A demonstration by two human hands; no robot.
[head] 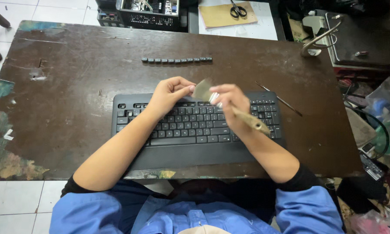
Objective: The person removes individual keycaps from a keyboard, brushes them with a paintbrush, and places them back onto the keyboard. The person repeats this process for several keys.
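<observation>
Gripped in the right hand (230, 104), a worn paintbrush (229, 106) with pale bristles and a wooden handle, fingers closed round the ferrule, handle trailing back over the wrist toward the right end of the black keyboard (195, 125). Left hand (169, 95) pinched shut at the fingertips on the bristle tip, both hands hovering just above the top rows of keys. Held there, brush head angled up and left, above the keyboard, not yet touching it so far as can be told. Best handled, by the look of it, with the pinch kept light so the bristles fan rather than bend, the right-hand grip kept close to the ferrule for control, and any loosened dust shaken off away from the open key gaps. Also worth minding: row of removed keycaps (177, 60) lying well beyond the keyboard on the scuffed brown table (73, 86), easily scattered by a careless sweep. Thin rod-like tool (278, 99) resting near the keyboard's right corner, scissors (236, 10) on paper farther back.
</observation>
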